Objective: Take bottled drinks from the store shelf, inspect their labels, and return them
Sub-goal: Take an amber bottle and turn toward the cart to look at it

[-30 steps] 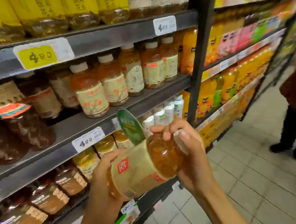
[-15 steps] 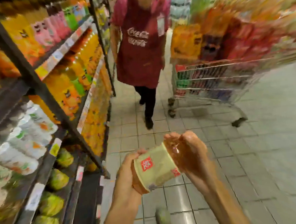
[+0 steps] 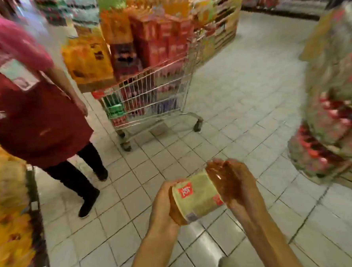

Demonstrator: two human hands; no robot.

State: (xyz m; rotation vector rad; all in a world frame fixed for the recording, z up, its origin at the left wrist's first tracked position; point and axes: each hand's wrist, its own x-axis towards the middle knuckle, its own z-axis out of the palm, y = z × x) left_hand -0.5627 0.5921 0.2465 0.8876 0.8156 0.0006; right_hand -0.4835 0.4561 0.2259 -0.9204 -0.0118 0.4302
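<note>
Both hands hold a bottle sideways over the tiled floor. Left hand grips its base; right hand wraps its upper end.

One head-worn wide-angle cam, looks fwd and down onto the tiled floor. Both hands sit close, low centre. Shopping cart mid-far, shelf edge near left, stacked display right. Edges blurred.

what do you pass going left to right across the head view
yellow shelf goods → person in a red apron → loaded shopping cart → left hand → bottle → right hand → stacked drinks display
</note>
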